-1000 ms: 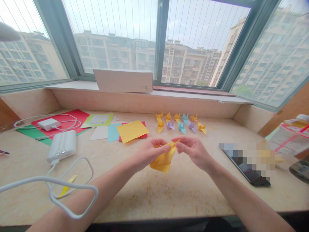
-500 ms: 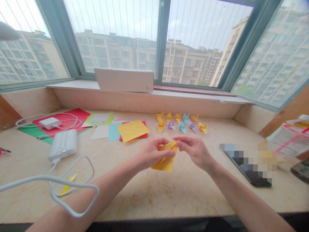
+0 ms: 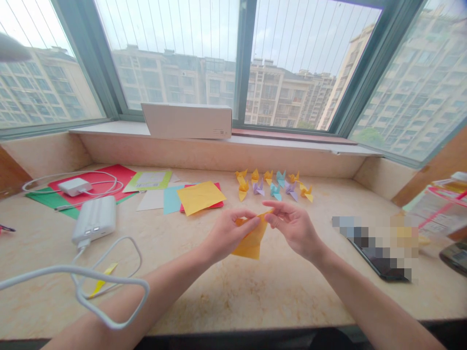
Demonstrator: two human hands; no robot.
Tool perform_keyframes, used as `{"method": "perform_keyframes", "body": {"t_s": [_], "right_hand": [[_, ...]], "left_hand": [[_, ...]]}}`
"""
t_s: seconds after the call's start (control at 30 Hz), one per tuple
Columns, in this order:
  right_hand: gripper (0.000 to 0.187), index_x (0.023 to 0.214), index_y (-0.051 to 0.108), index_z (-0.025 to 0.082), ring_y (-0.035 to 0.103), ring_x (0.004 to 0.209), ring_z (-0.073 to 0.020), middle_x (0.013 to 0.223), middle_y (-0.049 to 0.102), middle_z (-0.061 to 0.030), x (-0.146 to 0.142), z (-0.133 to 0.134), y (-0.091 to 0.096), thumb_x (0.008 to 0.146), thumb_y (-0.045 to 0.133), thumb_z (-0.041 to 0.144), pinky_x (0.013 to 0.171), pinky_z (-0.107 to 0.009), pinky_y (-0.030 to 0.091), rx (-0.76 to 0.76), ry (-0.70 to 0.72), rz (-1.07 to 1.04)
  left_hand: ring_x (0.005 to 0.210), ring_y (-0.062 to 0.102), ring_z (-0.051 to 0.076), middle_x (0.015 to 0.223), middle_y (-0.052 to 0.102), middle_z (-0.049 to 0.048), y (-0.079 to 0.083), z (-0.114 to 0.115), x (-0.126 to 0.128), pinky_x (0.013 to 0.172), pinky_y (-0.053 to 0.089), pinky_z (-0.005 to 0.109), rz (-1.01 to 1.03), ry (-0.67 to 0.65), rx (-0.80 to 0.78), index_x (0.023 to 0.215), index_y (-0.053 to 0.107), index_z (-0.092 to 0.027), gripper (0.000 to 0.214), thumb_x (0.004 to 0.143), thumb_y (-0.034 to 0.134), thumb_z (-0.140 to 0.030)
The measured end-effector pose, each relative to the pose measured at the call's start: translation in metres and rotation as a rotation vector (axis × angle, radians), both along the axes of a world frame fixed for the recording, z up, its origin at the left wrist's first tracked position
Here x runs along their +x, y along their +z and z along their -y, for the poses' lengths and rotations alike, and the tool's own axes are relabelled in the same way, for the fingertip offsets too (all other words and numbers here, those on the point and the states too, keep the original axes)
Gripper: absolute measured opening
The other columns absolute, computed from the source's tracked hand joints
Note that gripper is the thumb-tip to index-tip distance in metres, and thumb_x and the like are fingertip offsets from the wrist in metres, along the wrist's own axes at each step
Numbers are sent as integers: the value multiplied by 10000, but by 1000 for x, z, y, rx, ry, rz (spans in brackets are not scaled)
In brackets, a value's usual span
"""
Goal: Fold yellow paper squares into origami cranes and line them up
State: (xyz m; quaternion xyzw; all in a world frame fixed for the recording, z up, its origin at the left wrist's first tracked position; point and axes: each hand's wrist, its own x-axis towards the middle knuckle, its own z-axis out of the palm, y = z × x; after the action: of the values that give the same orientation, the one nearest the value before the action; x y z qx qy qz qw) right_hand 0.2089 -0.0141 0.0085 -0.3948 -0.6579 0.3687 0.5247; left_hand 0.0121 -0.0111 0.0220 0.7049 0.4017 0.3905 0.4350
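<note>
Both hands have shifted their pinch on the folded yellow-orange paper [image 3: 251, 239] since a moment ago, so its lower point now hangs steeper: a fold seems to be in progress. The left hand [image 3: 226, 234] and right hand [image 3: 295, 226] grip its top, above the middle of the marble counter [image 3: 233, 296]. Its long axis runs from upper right down to lower left.

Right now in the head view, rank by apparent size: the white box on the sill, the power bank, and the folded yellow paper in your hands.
1. White box, though farthest away.
2. Power bank.
3. Folded yellow paper; partly hidden by the hands, so nearly level with the power bank.
</note>
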Motion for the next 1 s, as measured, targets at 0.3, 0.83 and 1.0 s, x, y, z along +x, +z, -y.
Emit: {"method": "perform_keyframes", "body": {"t_s": [0.3,0.83,1.0], "right_hand": [[268,1100,702,236,579,673,-142,715,619,17,-2,2,2,849,727,326,669,-292,486,40,-68,11],[334,1016,766,195,588,677,-160,671,671,-17,9,-3,12,900,634,479,692,-312,469,-95,142,-2],[272,814,738,195,553,655,-148,670,639,-8,6,-2,17,867,675,454,658,-296,458,-106,161,17]], "left_hand": [[650,557,136,727,671,-2,5,5,1,580,392,224,-40,-15,42,879,729,-160,305,772,757,-445],[621,630,131,732,706,11,4,0,-1,566,430,217,125,-70,-212,907,693,-152,313,763,778,-417],[583,617,128,714,703,16,4,-1,-2,529,412,212,132,-58,-245,890,668,-154,339,760,774,-448]]}}
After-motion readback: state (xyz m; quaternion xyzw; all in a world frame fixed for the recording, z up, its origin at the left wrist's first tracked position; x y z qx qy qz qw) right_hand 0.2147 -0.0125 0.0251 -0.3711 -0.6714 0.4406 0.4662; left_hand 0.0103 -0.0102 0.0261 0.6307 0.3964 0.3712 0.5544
